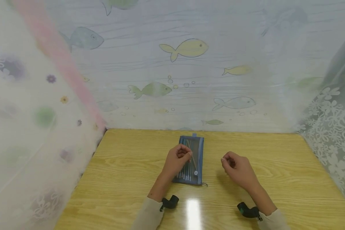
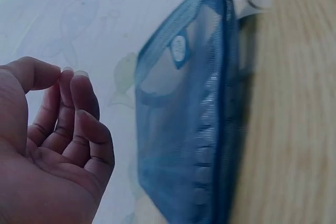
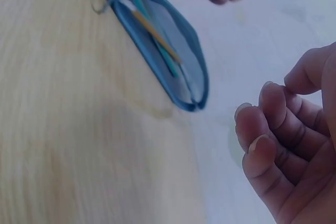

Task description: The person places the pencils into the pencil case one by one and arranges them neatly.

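Observation:
A blue mesh zipper pouch (image 1: 199, 159) lies on the wooden table, with several thin sticks (image 1: 187, 175) inside, a yellow one (image 3: 157, 35) and a teal one among them. Above its left half is my left hand (image 1: 178, 158), fingers curled and thumb tip meeting the index fingertip. In the left wrist view this hand (image 2: 63, 124) shows apart from the pouch, with nothing visible between its fingers. Off to the pouch's right, my right hand (image 1: 239, 169) hovers over the table, its fingers curled and thumb against the index finger. Nothing shows in that hand (image 3: 294, 140) in the right wrist view either.
The wooden table (image 1: 126, 159) ends at a pale fish-print curtain (image 1: 146, 105) behind. A floral sheet (image 1: 31, 127) hangs at the left, and a white-flowered one (image 1: 342, 137) at the right. A small ring (image 1: 204, 184) hangs from the pouch's near right corner.

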The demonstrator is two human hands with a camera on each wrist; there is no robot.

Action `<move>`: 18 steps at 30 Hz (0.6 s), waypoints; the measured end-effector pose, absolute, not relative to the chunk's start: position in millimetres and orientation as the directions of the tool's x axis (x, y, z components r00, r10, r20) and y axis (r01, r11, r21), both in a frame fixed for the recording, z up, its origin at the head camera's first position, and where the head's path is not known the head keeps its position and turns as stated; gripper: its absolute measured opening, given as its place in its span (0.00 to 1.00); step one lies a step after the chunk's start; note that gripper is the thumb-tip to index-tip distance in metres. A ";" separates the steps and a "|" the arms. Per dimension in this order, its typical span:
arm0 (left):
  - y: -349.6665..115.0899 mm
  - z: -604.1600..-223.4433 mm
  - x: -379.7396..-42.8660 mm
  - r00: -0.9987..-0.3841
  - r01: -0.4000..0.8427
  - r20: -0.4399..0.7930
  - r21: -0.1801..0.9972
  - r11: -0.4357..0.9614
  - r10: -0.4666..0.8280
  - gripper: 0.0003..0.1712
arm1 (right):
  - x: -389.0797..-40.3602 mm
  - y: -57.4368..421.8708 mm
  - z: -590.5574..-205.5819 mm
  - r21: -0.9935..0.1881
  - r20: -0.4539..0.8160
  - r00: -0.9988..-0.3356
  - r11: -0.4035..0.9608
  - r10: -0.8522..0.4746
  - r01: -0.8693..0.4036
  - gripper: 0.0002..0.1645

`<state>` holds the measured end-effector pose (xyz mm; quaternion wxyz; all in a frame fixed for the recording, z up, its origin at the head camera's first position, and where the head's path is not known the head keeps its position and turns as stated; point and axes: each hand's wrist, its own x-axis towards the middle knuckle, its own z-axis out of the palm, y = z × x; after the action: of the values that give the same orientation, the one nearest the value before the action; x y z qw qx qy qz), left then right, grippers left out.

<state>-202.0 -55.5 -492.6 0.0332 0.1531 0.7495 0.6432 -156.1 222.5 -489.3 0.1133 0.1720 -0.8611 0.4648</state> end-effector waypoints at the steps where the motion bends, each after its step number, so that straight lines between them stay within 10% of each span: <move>1: -56.4 -490.4 -201.5 -0.948 0.191 0.150 0.973 0.128 0.280 0.08 | -155.7 225.2 -487.9 -0.761 0.364 -0.914 0.508 -0.182 -0.404 0.10; 18: -87.5 -488.2 -195.6 -0.922 0.286 0.155 0.892 0.350 0.356 0.09 | -151.7 257.3 -474.3 -0.728 0.413 -0.907 0.570 -0.079 -0.381 0.07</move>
<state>-195.6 -87.5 -488.2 0.0327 0.1953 0.8210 0.5355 -151.7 257.3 -474.3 0.1700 0.1321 -0.8696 0.4443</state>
